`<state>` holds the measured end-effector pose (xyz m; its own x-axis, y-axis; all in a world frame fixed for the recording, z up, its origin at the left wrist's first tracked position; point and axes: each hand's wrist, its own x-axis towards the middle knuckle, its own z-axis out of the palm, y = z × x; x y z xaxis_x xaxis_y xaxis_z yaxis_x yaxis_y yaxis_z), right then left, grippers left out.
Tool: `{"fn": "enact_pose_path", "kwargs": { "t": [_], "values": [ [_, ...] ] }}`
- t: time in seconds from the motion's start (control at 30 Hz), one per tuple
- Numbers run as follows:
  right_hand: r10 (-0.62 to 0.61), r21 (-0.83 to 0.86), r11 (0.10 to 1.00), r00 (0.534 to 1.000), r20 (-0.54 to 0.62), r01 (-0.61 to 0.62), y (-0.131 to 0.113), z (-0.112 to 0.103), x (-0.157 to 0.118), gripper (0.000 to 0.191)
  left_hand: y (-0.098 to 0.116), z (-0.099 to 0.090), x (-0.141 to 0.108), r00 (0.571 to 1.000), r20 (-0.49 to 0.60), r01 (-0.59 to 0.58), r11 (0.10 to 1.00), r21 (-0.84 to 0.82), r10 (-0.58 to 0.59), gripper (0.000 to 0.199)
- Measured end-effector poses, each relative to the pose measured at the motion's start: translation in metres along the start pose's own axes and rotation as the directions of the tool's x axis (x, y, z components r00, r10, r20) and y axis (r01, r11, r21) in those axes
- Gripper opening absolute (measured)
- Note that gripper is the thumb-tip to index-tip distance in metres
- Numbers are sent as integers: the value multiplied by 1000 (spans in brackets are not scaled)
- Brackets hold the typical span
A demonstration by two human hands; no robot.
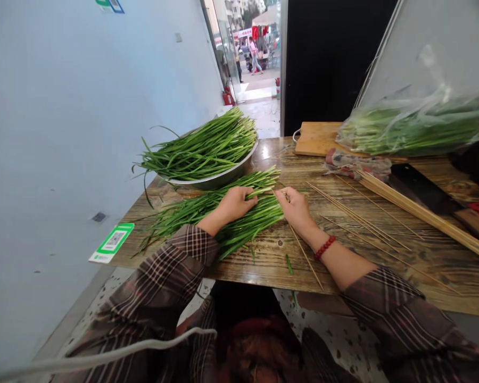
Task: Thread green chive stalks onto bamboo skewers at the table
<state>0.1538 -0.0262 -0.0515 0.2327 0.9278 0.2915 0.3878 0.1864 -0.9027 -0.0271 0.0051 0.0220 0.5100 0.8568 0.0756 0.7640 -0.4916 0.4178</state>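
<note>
My left hand (pixel 236 205) is closed around a few pale stem ends of garlic chives, above a loose pile of garlic chives (pixel 247 226) on the table. Close by on the right, my right hand (pixel 294 208) is pinched on a thin bamboo skewer (pixel 306 259), which slants down toward the table's front edge. The skewer's upper tip is beside the stems in my left hand; whether it pierces them is too small to tell. Behind the pile stands a metal basin (pixel 223 178) heaped with more garlic chives (pixel 207 146).
Several loose skewers (pixel 355 218) lie right of my hand. Beyond them are a skewer bundle (pixel 423 213), a cleaver (pixel 423 186), a crumpled cloth glove (pixel 357 164), a cutting board (pixel 317 138) and a plastic bag of greens (pixel 419 127). A QR-code card (pixel 112 242) is at the left edge.
</note>
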Motion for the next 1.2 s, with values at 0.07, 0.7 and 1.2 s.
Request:
{"fn": "enact_pose_path", "kwargs": {
  "t": [0.07,0.7,1.2],
  "values": [
    [-7,-17,1000,1000,0,7,-2,-1,0,33,-9,-16,-3,999,-32,44,999,25,-43,24],
    [-183,10,983,980,80,183,-11,-2,-11,26,-9,-46,-17,997,-12,82,955,286,-82,46],
    [-235,28,972,971,45,234,-32,-32,-3,21,8,-6,23,997,-15,36,673,-739,-70,21]
  ]
}}
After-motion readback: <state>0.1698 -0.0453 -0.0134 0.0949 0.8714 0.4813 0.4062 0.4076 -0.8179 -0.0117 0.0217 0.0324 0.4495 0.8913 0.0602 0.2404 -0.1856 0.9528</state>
